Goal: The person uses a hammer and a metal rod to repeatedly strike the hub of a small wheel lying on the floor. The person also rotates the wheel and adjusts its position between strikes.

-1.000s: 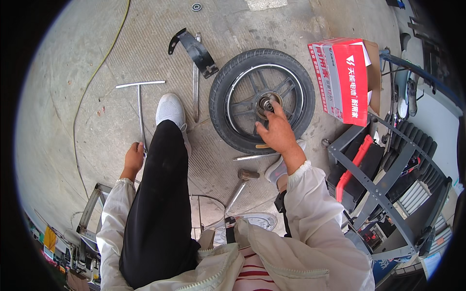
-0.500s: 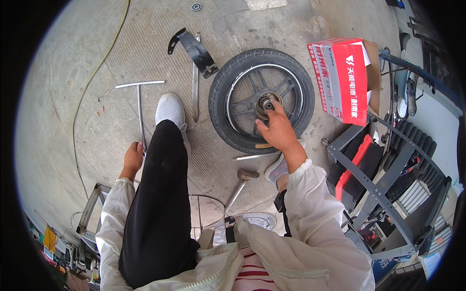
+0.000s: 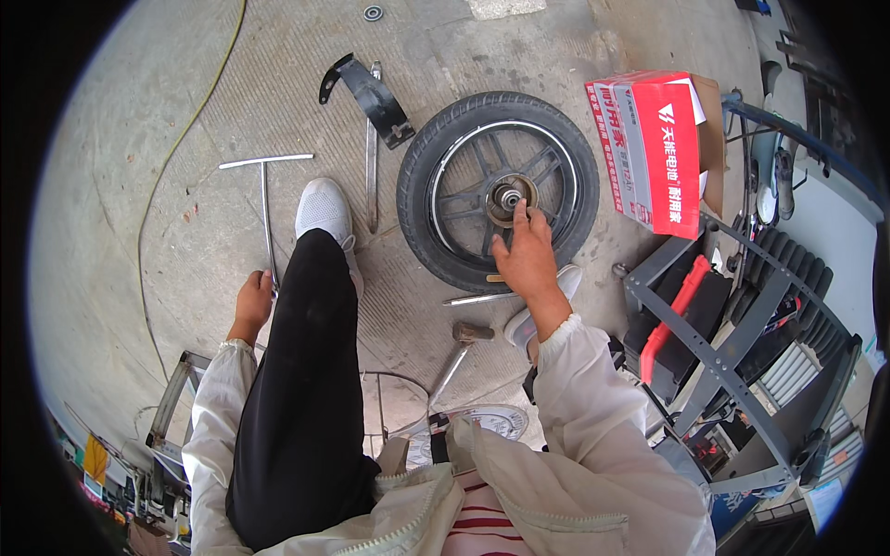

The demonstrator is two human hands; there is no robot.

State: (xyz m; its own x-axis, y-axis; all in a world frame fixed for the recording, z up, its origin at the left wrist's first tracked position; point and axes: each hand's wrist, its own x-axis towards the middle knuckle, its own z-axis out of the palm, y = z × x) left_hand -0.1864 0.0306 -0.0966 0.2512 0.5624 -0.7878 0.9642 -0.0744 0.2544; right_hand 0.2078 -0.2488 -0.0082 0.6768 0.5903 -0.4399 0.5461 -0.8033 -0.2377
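A black motorcycle wheel with its tyre lies flat on the concrete floor. My right hand is over its lower right part, fingers apart, a fingertip at the lower edge of the metal hub; whether it touches is hard to tell. My left hand, beside my black-clad left leg, has its fingers closed on the lower end of a steel T-handle wrench. A curved black metal part rests over a long steel bar left of the wheel. A small bearing lies farther up.
Right of the wheel are a red cardboard box and a dark metal frame with a red bar. A hammer and steel rod lie below the wheel. A yellow hose runs along the left; another metal frame stands lower left.
My right hand has drawn slightly down, toward my body, exposing more of the hub's centre. My left hand stays in place on the wrench.
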